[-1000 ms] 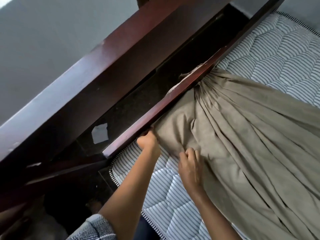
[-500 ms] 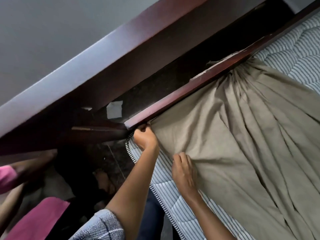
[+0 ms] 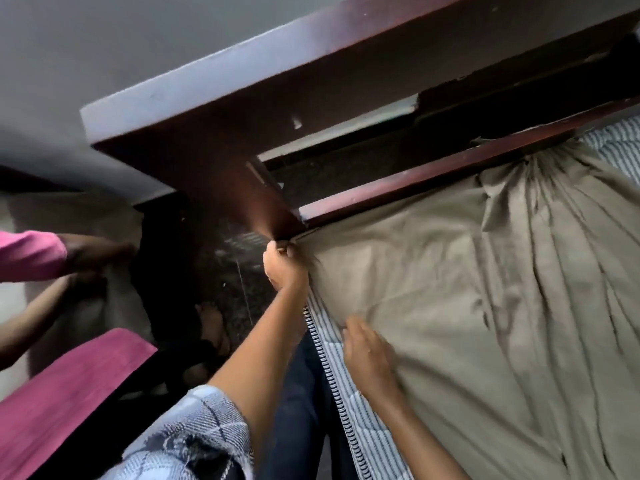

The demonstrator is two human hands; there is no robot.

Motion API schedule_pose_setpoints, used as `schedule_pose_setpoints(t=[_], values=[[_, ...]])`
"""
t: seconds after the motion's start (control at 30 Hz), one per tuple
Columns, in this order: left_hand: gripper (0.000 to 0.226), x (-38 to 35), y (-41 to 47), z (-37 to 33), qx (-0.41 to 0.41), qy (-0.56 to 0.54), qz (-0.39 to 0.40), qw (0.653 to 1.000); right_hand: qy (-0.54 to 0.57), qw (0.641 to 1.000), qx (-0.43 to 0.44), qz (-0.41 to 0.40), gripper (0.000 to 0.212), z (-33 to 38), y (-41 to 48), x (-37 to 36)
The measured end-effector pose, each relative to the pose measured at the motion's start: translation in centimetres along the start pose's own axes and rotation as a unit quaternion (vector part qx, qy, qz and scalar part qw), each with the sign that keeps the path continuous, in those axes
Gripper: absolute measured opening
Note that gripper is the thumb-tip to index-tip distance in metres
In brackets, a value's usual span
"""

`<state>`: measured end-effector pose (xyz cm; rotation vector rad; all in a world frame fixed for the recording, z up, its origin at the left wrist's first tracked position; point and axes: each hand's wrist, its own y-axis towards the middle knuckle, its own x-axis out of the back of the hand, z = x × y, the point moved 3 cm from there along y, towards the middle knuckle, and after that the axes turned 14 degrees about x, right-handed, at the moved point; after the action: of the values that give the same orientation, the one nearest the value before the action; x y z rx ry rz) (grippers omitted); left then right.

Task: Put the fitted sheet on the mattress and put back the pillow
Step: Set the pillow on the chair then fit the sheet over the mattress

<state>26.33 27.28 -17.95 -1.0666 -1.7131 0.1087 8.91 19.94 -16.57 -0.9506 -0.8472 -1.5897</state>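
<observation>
Left hand (image 3: 285, 268) is gripping the fitted sheet (image 3: 450, 289) in a closed fist at its corner, right at the mattress (image 3: 349, 420) corner beneath the dark wooden bed frame (image 3: 415, 181). Right hand (image 3: 369, 355) is lying on the sheet's side edge, fingers mostly straight, pressing it to the striped top. From my feed I'm judging the corner isn't hooked under yet, since bare mattress is showing along the near side. I'd be drawing the fist down around the corner while the flat hand is feeding slack from the pleats bunched along the frame. No pillow is showing. Off left, a pink sleeve (image 3: 31, 254) is handling pale cloth.
</observation>
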Motion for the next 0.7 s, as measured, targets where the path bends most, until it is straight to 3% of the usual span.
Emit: schedule_pose_setpoints(t=[0.1, 0.23, 0.43, 0.7], values=[[0.011, 0.8, 1.8, 0.5, -0.030, 0.014, 0.040, 0.999, 0.026, 0.997, 0.012, 0.065, 0.032, 3.0, -1.5, -1.4], [0.011, 0.0, 4.7, 1.2, -0.041, 0.014, 0.092, 0.995, 0.031, 0.992, -0.016, 0.118, 0.034, 5.9, -1.6, -3.6], [0.036, -2.3, 7.6, 2.2, -0.033, 0.059, 0.184, 0.981, 0.021, 0.983, -0.028, 0.180, 0.042, 8.2, -0.9, -7.1], [0.012, -5.8, 9.2, 5.7, -0.060, 0.109, 0.209, 0.970, -0.003, 0.971, -0.072, 0.226, 0.034, 7.0, -0.9, -13.1]])
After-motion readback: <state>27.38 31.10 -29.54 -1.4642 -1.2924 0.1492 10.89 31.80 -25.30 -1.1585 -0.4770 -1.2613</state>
